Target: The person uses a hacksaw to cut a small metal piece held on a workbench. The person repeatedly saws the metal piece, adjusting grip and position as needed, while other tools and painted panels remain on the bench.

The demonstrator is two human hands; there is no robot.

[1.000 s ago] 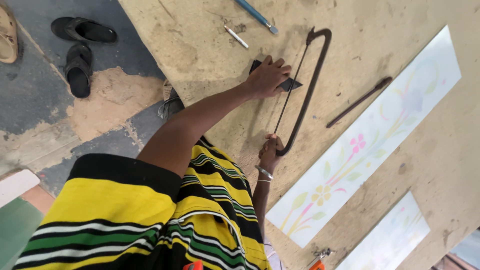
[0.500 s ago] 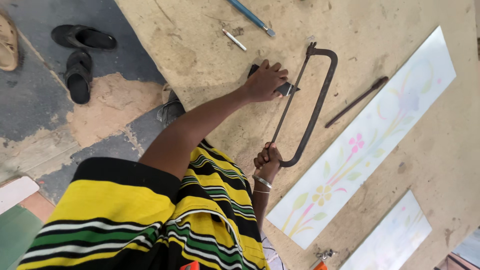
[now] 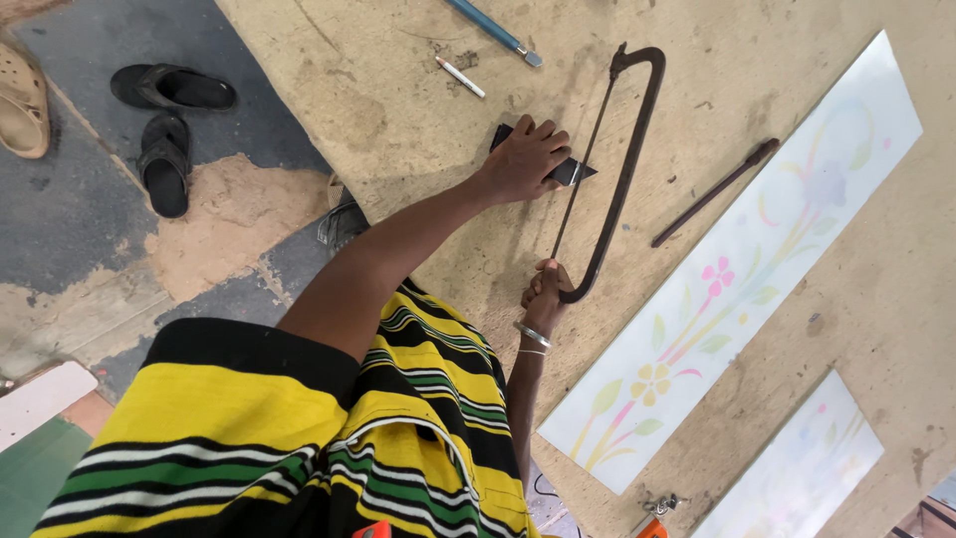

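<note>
Down on the plywood bench the person works a hacksaw with both hands. Seen from the head camera, the left hand lies flat with fingers spread and pressed down on a small dark flat piece, whose pointed end pokes out from under the fingertips toward the saw blade. The right hand is closed in a fist around the saw's handle end, a metal bangle on the wrist just below it. The saw's rusty dark frame arches away from that fist up to its far corner, and its thin blade runs straight beside the frame — it passes right at the tip of the dark piece, touching it or very nearly so; the exact contact is too fine to tell.

Just beyond the frame lies a slim dark rod, apart from the saw. Next to that rod stretches a long white panel with painted flowers, and a second, smaller flowered panel sits near the lower edge of the bench. At the far end of the bench rest a blue-handled tool and a short white stick, well apart from the hands. On the grey floor beside the bench sit a pair of black sandals and one tan clog. The person wears a yellow, black and green striped shirt.
</note>
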